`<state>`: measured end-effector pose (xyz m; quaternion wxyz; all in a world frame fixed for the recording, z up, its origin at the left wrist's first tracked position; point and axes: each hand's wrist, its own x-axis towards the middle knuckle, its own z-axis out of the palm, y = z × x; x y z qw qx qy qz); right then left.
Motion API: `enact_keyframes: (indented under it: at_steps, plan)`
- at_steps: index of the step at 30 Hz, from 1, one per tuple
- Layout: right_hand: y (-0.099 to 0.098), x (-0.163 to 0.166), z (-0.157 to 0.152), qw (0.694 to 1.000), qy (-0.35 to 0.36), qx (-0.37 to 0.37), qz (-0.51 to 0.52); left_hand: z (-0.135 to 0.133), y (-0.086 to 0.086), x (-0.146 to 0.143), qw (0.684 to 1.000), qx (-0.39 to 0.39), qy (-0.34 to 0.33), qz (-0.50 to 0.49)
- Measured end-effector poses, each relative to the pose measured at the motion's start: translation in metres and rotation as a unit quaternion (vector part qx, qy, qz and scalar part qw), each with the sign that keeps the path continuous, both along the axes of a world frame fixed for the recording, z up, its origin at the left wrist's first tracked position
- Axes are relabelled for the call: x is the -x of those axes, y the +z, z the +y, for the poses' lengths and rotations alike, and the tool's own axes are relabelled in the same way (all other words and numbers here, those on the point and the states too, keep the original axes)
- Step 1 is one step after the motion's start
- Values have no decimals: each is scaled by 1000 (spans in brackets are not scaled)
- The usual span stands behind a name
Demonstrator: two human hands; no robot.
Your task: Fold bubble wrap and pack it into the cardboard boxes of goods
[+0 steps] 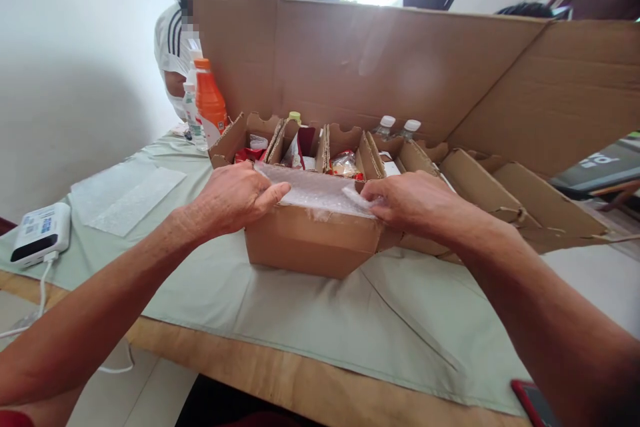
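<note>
1. The cardboard box [313, 240] sits open on the green cloth [350, 327], its big lid standing up at the far side.
2. The far compartments look filled already: snack packets [345, 163] and two white-capped bottles [397, 125].
3. A bubble wrap sheet [315, 192] lies over the near compartment.
4. The left hand [235, 197] pinches its left edge, fingers curled; the right hand [415, 200] grips the right edge likewise.
5. I'd judge the packing well along; spare sheets [125, 193] and an orange bottle [209, 103] remain outside.
</note>
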<state>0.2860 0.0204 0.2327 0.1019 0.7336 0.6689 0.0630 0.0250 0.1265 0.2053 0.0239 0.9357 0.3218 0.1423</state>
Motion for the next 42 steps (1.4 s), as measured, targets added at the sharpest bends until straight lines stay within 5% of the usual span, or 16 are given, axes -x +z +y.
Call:
enact_keyframes:
  at_steps: [11, 15, 18, 24, 28, 30, 34, 38, 42]
  plan:
    - [4, 1, 27, 996, 16, 88, -14, 24, 5, -9, 987, 134, 0, 90]
    - [1, -12, 24, 990, 59, 97, 86, 26, 7, -7, 982, 164, -10, 94]
    - [-2, -21, 20, 983, 54, 46, 170, 24, 9, -9, 981, 160, -30, 106]
    - [-13, -8, 0, 981, -36, -110, 157, 18, 4, -9, 989, 122, -3, 84]
    - [-20, -1, -22, 927, -35, -279, 248, 11, 3, 0, 992, 109, 16, 57]
    - [-24, -4, -31, 908, -29, -303, 289, 8, 2, 3, 994, 95, 24, 48]
    - [-29, -17, -32, 939, -27, -231, 253, 5, -5, 5, 998, 57, -16, 25]
    - [-26, -20, -19, 985, -14, -138, 108, 5, -11, 4, 998, 44, -43, 3]
    - [-21, -8, -9, 995, -3, -95, -29, 3, -14, 9, 997, 58, -58, 10]
